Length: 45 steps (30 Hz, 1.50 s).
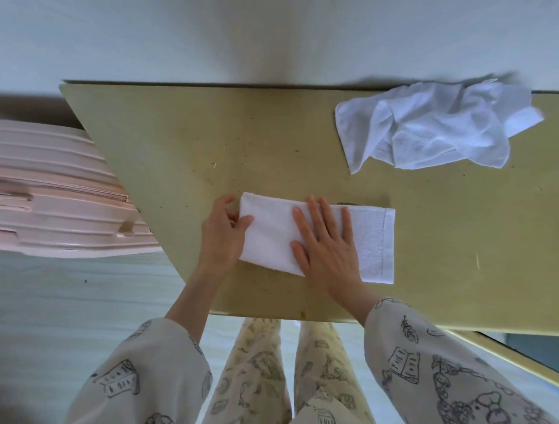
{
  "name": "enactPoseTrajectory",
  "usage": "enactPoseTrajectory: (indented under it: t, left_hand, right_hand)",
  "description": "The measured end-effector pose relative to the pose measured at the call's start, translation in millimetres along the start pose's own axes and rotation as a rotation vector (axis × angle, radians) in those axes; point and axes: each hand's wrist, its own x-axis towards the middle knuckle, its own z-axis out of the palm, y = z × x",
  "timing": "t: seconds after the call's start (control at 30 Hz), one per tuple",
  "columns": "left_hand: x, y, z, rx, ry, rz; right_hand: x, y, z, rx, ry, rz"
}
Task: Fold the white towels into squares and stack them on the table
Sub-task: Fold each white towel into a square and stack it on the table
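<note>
My right hand [329,245] presses flat, fingers spread, on the folded towel [272,234]; my left hand [223,236] pinches its left edge; crumpled towels [434,125] lie well apart on the table [236,133]

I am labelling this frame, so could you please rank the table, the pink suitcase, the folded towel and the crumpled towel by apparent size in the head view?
1. Table
2. Pink suitcase, partly cut off
3. Crumpled towel and folded towel: too similar to rank

Folded towel [272,234] lies on table [179,145], near edge, centre. Left hand [223,235] at its left end; right hand [329,246] flat on its middle. Crumpled towel [428,125] far right on table. Suitcase [46,193] left of table.
</note>
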Motion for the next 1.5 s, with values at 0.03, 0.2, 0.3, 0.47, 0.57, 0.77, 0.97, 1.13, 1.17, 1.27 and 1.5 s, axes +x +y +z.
enactPoseTrajectory:
  t: [0.03,0.2,0.3,0.47,0.57,0.77,0.97,1.13,1.17,1.27,1.5]
  left_hand:
    - [1.7,1.5,-1.3,0.015,0.009,0.058]
    - [4.9,24.7,-12.9,0.047,0.098,0.222]
    - [-9.9,46.1,-12.7,-0.05,0.13,0.27]
    - [-38.1,62.4,37.0,-0.044,0.006,0.391]
    - [-43.3,60.8,74.7,-0.009,-0.079,0.422]
    - [-52.1,63.3,116.7,0.123,-0.197,0.465]
    - [-58.6,56.7,127.8,0.174,-0.245,0.463]
    - [-60.8,57.8,131.8,0.127,-0.251,0.476]
    - [-61.1,57.8,132.7,0.12,-0.258,0.475]
    - [-61.3,53.9,133.3,0.078,-0.302,0.457]
    - [-59.7,38.3,113.0,0.048,-0.179,0.5]
  right_hand:
    - [0.0,1.6,-2.0,0.026,0.011,0.008]
    - [-12.1,17.9,-28.6,0.271,0.206,0.078]
    - [-22.8,30.6,-55.6,0.474,0.265,0.258]
    - [-41.3,50.2,-72.3,1.051,0.027,0.744]
    - [-50.0,55.6,-68.8,1.198,-0.039,0.812]
    - [-56.1,62.4,-62.4,1.44,-0.018,0.952]
    - [-57.0,65.0,-60.9,1.479,-0.043,0.944]
    - [-55.7,66.9,-61.9,1.498,-0.055,0.965]
    - [-55.4,66.9,-62.2,1.495,-0.057,0.969]
    - [-54.8,66.6,-63.3,1.47,-0.077,0.969]
    - [-48.7,63.9,-65.9,1.284,-0.1,0.96]
